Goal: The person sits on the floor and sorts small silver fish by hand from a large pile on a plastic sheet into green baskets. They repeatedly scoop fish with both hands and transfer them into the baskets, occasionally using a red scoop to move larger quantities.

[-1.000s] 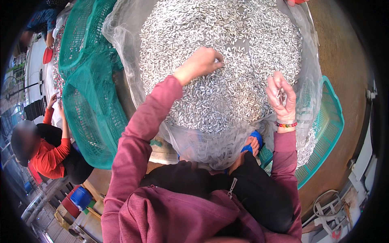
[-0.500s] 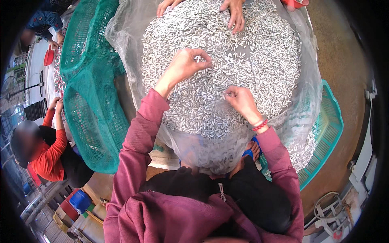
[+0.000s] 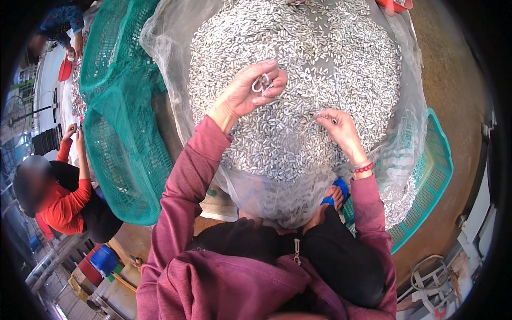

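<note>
A broad heap of small, silvery, oblong pieces [image 3: 298, 144] lies before me on a fine whitish net [image 3: 176, 69]. Above its left-middle part is my left hand [image 3: 250, 90], palm turned up and fingers curled around a few pale curved loops [image 3: 261, 84]. My right hand [image 3: 341, 130] hovers over the heap's right-middle part with thumb and fingers bent together. Something small and dark shows between them, too little to name. A red bead bracelet circles that wrist.
Green mesh baskets [image 3: 125, 138] stand on the left, and a turquoise basket [image 3: 426, 192] with pale pieces sits at right under the net's edge. A red container [image 3: 394, 5] is at the far right. A person in orange [image 3: 66, 205] works at left, another beyond.
My left hand has turned palm up, showing the pale loops. My right hand has shifted right and its fingers have turned. The other person's hands at the far side have mostly left the view.
</note>
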{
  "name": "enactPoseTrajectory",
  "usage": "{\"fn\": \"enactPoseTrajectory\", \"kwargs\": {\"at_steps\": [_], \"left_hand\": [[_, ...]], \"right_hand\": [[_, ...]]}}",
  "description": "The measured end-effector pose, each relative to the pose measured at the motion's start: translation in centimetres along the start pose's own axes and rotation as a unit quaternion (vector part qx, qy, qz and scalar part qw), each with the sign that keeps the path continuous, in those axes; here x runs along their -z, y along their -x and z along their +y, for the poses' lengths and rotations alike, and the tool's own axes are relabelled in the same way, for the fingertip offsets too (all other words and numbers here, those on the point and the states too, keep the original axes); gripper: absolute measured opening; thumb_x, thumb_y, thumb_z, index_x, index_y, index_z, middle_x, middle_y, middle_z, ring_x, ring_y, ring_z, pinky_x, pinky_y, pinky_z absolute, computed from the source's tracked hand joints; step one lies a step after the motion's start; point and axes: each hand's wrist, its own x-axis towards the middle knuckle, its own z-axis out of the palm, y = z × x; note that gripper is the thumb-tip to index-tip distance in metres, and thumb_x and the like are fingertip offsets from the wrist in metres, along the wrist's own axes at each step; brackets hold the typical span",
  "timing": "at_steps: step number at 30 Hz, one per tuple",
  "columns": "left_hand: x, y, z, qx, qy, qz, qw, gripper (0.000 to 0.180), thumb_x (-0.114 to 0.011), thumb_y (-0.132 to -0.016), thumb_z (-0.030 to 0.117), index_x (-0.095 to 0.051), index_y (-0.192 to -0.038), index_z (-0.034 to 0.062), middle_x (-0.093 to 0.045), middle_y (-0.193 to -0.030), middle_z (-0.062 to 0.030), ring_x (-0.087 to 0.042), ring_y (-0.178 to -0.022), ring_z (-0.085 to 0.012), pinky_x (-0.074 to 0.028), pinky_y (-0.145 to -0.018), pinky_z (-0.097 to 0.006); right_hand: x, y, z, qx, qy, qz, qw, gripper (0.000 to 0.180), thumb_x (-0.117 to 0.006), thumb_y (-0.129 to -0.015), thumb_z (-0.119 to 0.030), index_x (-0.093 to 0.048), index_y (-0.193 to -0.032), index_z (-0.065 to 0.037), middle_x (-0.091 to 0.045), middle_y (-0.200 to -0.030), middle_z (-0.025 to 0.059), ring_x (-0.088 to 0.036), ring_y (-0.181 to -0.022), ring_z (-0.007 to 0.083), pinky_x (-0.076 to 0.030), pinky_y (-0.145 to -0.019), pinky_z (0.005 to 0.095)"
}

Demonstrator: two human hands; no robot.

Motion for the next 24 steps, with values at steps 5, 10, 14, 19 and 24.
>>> {"fn": "enactPoseTrajectory", "kwargs": {"at_steps": [5, 10, 14, 19, 24], "left_hand": [[1.5, -2.1, -0.7, 0.053, -0.153, 0.076, 0.984, 0.024, -0.057, -0.094, 0.024, -0.056, -0.095, 0.0006, -0.050, -0.077, -0.0020, -0.041, -0.053, -0.0041, -0.035, -0.036, -0.016], [4.0, -7.7, -3.9, -0.045, -0.822, 0.045, 0.566, 0.014, -0.065, -0.081, 0.012, -0.067, -0.083, -0.0018, -0.065, -0.070, -0.0147, -0.066, -0.063, -0.0266, -0.053, -0.056, -0.038], [3.7, -9.2, -7.5, 0.007, -0.891, 0.020, 0.454, 0.011, -0.063, -0.075, 0.007, -0.067, -0.078, -0.0028, -0.066, -0.078, -0.0239, -0.068, -0.077, -0.0372, -0.056, -0.066, -0.043], [0.8, -6.7, -7.0, 0.063, -0.853, -0.016, 0.518, 0.013, -0.066, -0.073, 0.011, -0.069, -0.080, 0.0009, -0.068, -0.077, -0.0180, -0.068, -0.075, -0.0324, -0.055, -0.070, -0.042], [0.8, -1.4, 0.2, 0.047, -0.727, 0.076, 0.680, 0.019, -0.075, -0.073, 0.024, -0.074, -0.085, 0.0092, -0.069, -0.076, -0.0111, -0.067, -0.071, -0.0234, -0.052, -0.069, -0.035]], "right_hand": [[0.8, 0.4, -1.2, 0.005, 0.023, 0.034, 0.999, 0.016, -0.068, -0.086, -0.017, -0.068, -0.084, -0.001, -0.053, -0.060, -0.0038, -0.047, -0.056, 0.0043, -0.034, -0.049, 0.0207], [2.8, 1.5, -3.2, -0.004, -0.481, -0.072, 0.874, 0.012, -0.060, -0.090, -0.016, -0.055, -0.088, -0.005, -0.049, -0.070, 0.0023, -0.048, -0.056, 0.0099, -0.028, -0.038, 0.0187], [3.9, 1.0, -4.0, 0.063, -0.550, -0.148, 0.820, 0.026, -0.049, -0.095, -0.028, -0.047, -0.081, -0.005, -0.049, -0.079, 0.0100, -0.052, -0.065, 0.0147, -0.030, -0.035, 0.0202], [5.1, -1.3, -4.1, 0.024, -0.388, -0.064, 0.919, 0.031, -0.057, -0.094, -0.026, -0.042, -0.072, -0.010, -0.051, -0.064, 0.0039, -0.046, -0.046, 0.0077, -0.026, -0.035, 0.0177], [4.3, -8.2, -2.8, -0.009, -0.178, -0.076, 0.981, 0.028, -0.066, -0.089, -0.022, -0.046, -0.073, -0.009, -0.054, -0.067, 0.0030, -0.049, -0.050, 0.0083, -0.029, -0.039, 0.0204]]}}
